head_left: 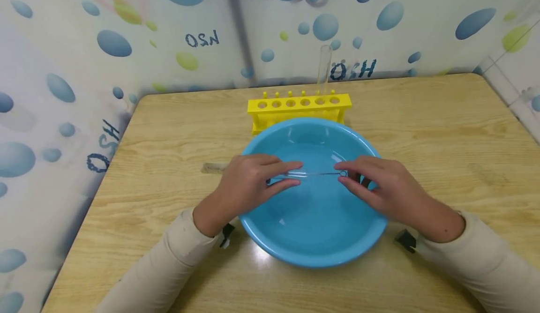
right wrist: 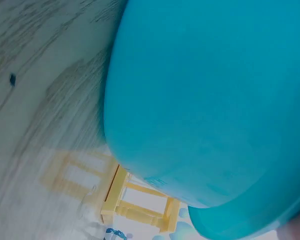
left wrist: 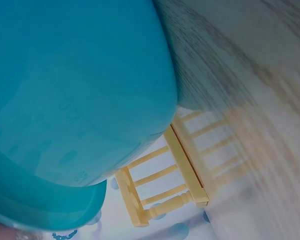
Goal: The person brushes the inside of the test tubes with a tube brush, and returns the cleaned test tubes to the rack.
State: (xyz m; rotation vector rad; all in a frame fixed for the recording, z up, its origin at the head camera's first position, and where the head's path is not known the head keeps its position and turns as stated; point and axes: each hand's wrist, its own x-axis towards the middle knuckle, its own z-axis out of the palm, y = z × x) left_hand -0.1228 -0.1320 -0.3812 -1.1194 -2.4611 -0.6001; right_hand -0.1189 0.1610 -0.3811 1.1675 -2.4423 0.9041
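Note:
In the head view my left hand (head_left: 249,179) holds a clear glass test tube (head_left: 297,175) sideways over the blue basin (head_left: 312,258), its mouth toward the right. Past the knuckles on the left, a greyish bristly-looking end (head_left: 214,167) shows. A thin twisted wire, the handle of a test tube brush (head_left: 325,174), runs out of the tube's mouth. My right hand (head_left: 386,184) pinches the ring at the wire's end between thumb and fingertips. Both wrist views show mostly the outer wall of the basin, with the fingers out of sight.
Behind the basin stands a yellow test tube rack (head_left: 299,104) with another clear test tube (head_left: 324,71) upright in it. The wooden table (head_left: 177,130) meets a wall covering (head_left: 160,46) patterned with blue and green spots.

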